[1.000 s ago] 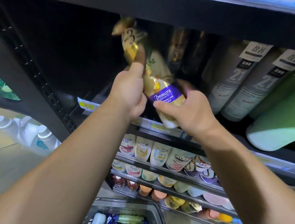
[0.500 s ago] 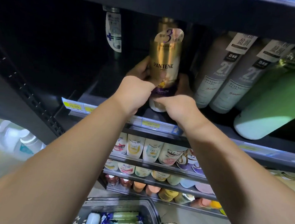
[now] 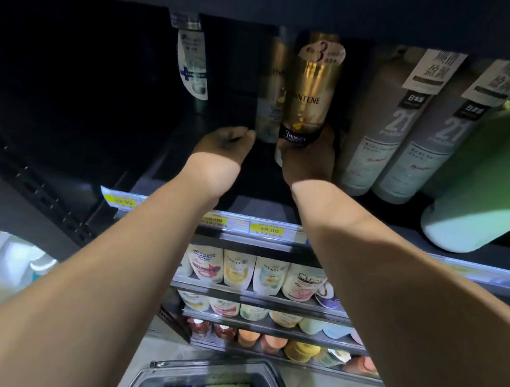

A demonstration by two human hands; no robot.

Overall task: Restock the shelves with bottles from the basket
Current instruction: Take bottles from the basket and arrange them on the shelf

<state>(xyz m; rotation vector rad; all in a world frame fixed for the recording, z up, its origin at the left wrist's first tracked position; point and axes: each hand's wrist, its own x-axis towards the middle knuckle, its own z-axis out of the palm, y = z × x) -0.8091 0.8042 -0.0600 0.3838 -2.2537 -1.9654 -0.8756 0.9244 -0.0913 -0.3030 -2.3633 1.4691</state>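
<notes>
The gold bottle (image 3: pixel 311 97) stands upright in my right hand (image 3: pixel 308 161), which is wrapped round its lower end at the dark band. Whether its foot already sits on the shelf (image 3: pixel 247 203) I cannot tell, as my own hand hides it. My left hand (image 3: pixel 224 146) is beside it, fingers curled in, with nothing in it that I can see. Its knuckles lie just short of the pale bottle (image 3: pixel 270 103) that stands right against the gold one's left side, a little further back. Both hands are in deep shadow under the shelf above.

Just to the right of my right hand stand two grey bottles (image 3: pixel 371 135), leaning close together, and beyond them a big green bottle (image 3: pixel 486 187). To the left of my left hand the shelf runs dark, with only a hanging tag (image 3: pixel 193 63) above it. The strip of price labels (image 3: pixel 269 229) crosses under my wrists, and well below my forearms is the basket (image 3: pixel 153 377) with more packs in it.

I judge this to be the placing step: the bottle is in its row but not let go. Next I should settle it flat, label forward, snug between the pale bottle and the grey ones. Then I should loosen my fingers without tipping it and draw both hands back toward the basket.
</notes>
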